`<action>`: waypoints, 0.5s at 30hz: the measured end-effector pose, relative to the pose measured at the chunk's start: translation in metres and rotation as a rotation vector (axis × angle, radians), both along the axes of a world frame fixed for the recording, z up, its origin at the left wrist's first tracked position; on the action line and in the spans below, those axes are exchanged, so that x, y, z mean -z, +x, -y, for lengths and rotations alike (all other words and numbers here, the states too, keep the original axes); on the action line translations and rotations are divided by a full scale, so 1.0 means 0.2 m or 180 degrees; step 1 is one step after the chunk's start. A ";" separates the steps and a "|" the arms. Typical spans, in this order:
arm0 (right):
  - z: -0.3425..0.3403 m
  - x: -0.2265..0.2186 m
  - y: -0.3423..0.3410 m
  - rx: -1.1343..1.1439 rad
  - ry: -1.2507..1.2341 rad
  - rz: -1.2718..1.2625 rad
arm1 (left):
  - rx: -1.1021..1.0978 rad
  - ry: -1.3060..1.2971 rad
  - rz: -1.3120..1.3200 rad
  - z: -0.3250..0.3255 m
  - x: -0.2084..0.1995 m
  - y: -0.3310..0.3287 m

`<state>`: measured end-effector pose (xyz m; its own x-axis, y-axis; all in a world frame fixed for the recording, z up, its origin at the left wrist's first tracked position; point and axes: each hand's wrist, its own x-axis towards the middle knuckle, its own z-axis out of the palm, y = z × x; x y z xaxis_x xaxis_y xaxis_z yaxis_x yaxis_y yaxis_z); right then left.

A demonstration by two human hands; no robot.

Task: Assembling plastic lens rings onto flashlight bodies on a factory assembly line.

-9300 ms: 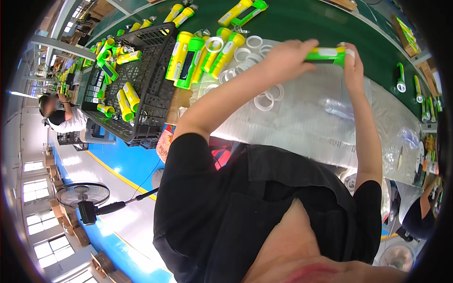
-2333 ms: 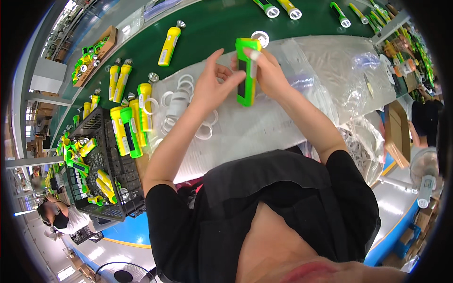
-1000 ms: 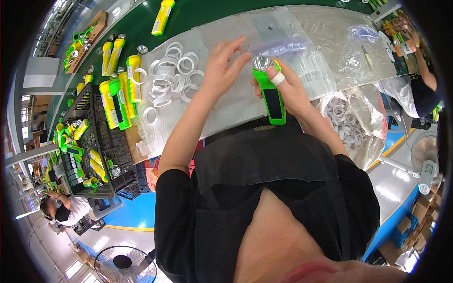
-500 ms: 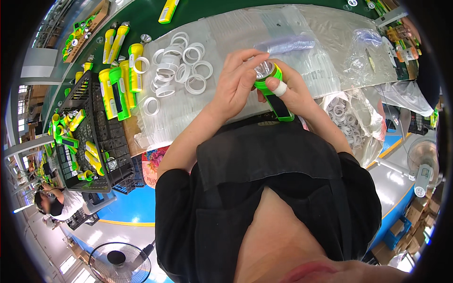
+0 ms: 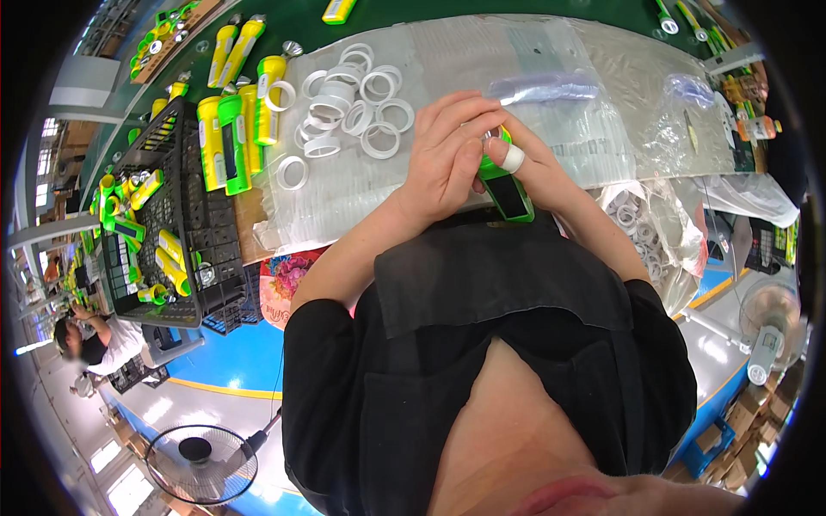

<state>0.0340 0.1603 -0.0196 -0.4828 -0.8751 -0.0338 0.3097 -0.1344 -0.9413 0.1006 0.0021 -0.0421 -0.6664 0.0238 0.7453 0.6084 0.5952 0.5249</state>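
My two hands meet over a green flashlight (image 5: 508,196) with a dark side panel, held close to my apron. Its body is in the grip of my right hand (image 5: 538,168), whose thumb wears a white wrap. My left hand (image 5: 447,155) curls over the lamp end, fingers closed on it, so most of the head is hidden. Just beyond lies a row of clear round discs (image 5: 551,88). Left of my hands, white plastic rings (image 5: 331,107) lie heaped on the plastic-covered table (image 5: 456,64).
Yellow and green flashlights (image 5: 232,146) stand at the table's left, above a black crate (image 5: 211,258) holding more. Right of me hangs a bag of white rings (image 5: 637,225). A floor fan (image 5: 200,464) stands lower left, and a co-worker (image 5: 99,340) sits far left.
My left hand has closed over the flashlight's head, covering the lens that showed before. The whole view has shifted slightly, with the table things now farther right and up.
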 end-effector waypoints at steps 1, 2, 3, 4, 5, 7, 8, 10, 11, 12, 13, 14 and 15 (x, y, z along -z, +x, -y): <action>0.02 0.00 0.00 -0.0051 -0.0026 0.0001 | -0.0137 -0.0121 -0.0076 0.01 0.00 0.01; 0.03 0.01 -0.01 -0.0022 -0.0030 -0.0146 | -0.0169 -0.0149 -0.0080 0.02 -0.02 0.01; 0.05 0.02 -0.03 0.0006 -0.0040 -0.0295 | -0.0061 0.0111 0.0048 0.03 -0.04 0.01; 0.07 0.02 -0.04 0.0172 -0.0215 -0.0436 | 0.0046 0.0367 0.0173 0.04 -0.06 0.00; 0.11 0.01 -0.07 0.0341 -0.0380 -0.0571 | -0.0137 0.0492 -0.0054 0.08 -0.05 -0.03; 0.17 0.00 -0.15 0.0552 -0.0901 -0.0541 | -0.1217 0.0076 -0.0071 0.21 -0.11 -0.10; 0.19 0.00 -0.18 0.0604 -0.1133 -0.0709 | -0.1699 -0.0600 -0.0127 0.34 -0.07 -0.15; 0.24 0.05 -0.19 0.0794 -0.0794 -0.0908 | -0.1958 -0.1381 0.0854 0.42 -0.09 -0.15; 0.26 0.07 -0.19 0.0768 -0.0702 -0.0860 | -0.2180 -0.2127 0.1850 0.45 -0.09 -0.16; 0.27 0.08 -0.21 0.0784 -0.0863 -0.0750 | -0.2295 -0.2642 0.1625 0.46 -0.07 -0.16; 0.27 0.08 -0.21 0.0777 -0.0880 -0.0761 | -0.2311 -0.2649 0.1611 0.49 -0.04 -0.15; 0.29 0.07 -0.20 0.0836 -0.0931 -0.0952 | -0.2132 -0.2468 0.1572 0.50 -0.02 -0.15; 0.30 0.07 -0.20 0.0896 -0.0978 -0.1145 | -0.1948 -0.2286 0.1533 0.51 0.00 -0.15</action>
